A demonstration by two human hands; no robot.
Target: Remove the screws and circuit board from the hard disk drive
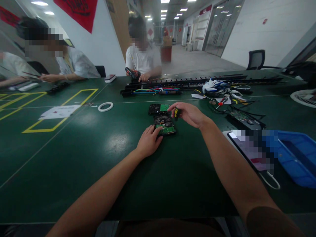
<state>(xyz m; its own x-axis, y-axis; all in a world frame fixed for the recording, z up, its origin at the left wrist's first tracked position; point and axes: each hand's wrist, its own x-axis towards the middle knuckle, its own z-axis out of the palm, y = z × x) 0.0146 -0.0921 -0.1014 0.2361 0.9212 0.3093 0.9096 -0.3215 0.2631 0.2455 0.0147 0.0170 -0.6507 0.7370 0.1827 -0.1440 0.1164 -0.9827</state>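
Two hard drives lie on the green table in front of me. The nearer hard drive shows a green circuit board and a dark metal casing. My left hand grips its left edge, with the index finger reaching onto the board. Just behind it, touching or nearly so, is the farther hard drive, also with a green board. My right hand is closed around a screwdriver with a yellow and black handle, above the right side of the drives. The screwdriver's tip cannot be made out.
A blue tray and a phone lie at the right. Behind them are a circuit-board device, a red screwdriver and gloves. Long black strips cross the back. A tape roll lies left. Several people sit across the table.
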